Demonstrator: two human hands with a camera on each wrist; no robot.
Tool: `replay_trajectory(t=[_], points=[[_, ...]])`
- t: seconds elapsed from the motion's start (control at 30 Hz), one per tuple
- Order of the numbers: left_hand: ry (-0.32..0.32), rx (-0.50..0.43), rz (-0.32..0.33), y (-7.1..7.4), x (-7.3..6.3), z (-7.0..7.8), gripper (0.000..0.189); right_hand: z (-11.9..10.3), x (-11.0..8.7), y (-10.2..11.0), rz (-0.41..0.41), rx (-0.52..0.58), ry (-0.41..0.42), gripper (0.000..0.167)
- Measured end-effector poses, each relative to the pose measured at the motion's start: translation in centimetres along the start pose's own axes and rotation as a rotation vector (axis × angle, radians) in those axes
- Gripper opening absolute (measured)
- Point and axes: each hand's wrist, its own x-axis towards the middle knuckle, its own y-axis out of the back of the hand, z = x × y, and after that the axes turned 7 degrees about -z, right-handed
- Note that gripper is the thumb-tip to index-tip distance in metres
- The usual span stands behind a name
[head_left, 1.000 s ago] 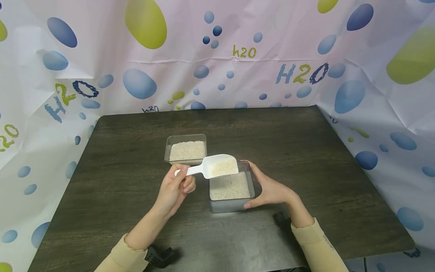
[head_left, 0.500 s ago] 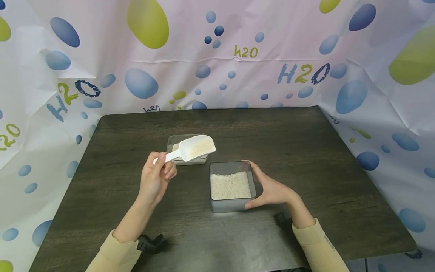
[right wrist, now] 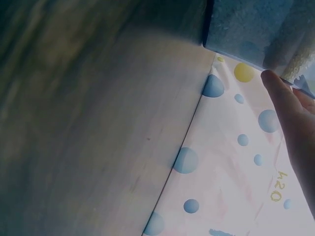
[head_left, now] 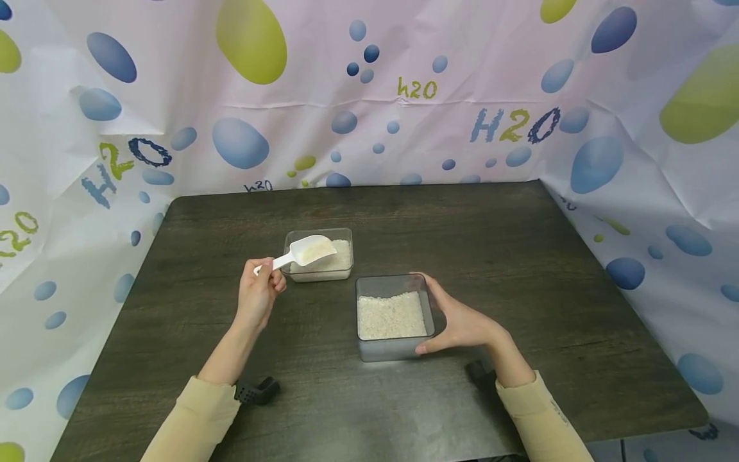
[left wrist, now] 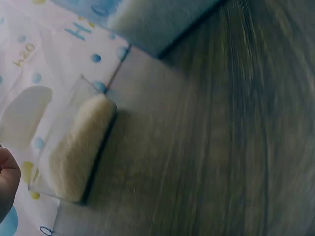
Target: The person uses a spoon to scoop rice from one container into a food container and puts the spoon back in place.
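My left hand (head_left: 258, 292) grips the handle of a white scoop (head_left: 297, 253) with some rice in its bowl. In the head view the scoop overlaps a clear rectangular container (head_left: 320, 276) of rice; the left wrist view shows the scoop (left wrist: 25, 115) above the level of the clear container (left wrist: 81, 142). My right hand (head_left: 462, 324) holds the right side of a grey see-through container (head_left: 388, 350), its thumb at the near corner and fingers along the far side. Rice (head_left: 392, 316) fills part of it. In the right wrist view, the thumb (right wrist: 278, 91) lies against the grey container (right wrist: 246, 34).
Both containers stand on a dark wood-grain table (head_left: 496, 237). A white sheet (head_left: 369, 147) printed with blue and green drops hangs behind and at the sides. A black strap (head_left: 256, 391) sits at the left wrist, beside a cream sleeve (head_left: 193, 410).
My left hand has carried the scoop with rice from over the grey container leftward and away, to over the clear container. My right hand has stayed on the grey container.
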Motion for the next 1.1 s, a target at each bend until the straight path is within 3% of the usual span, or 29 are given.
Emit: replay_trajectory(t=[0.2,0.37,0.53,0.7,0.8,1.1], points=[[-0.022,0.237,-0.022,0.8,1.1,-0.6,0.009,0.0,0.0,0.0,-0.001,-0.002,0.000,0.121],[-0.032,0.417,-0.066,1.1,1.9,-0.3,0.006,0.0,-0.1,0.0,-0.003,-0.004,-0.001,0.121],[0.001,0.541,-0.093,1.5,2.5,0.8,0.012,0.0,0.0,0.0,-0.001,-0.007,0.000,0.120],[0.030,0.793,-0.112,1.8,3.2,2.1,0.021,0.1,0.0,0.0,0.000,-0.008,-0.002,0.120],[0.015,0.931,-0.140,1.9,3.6,2.9,0.024,0.1,0.0,0.1,0.000,-0.007,0.003,0.120],[-0.033,1.130,-0.291,1.6,4.4,5.4,0.023,-0.1,0.0,0.0,0.003,-0.006,0.007,0.119]])
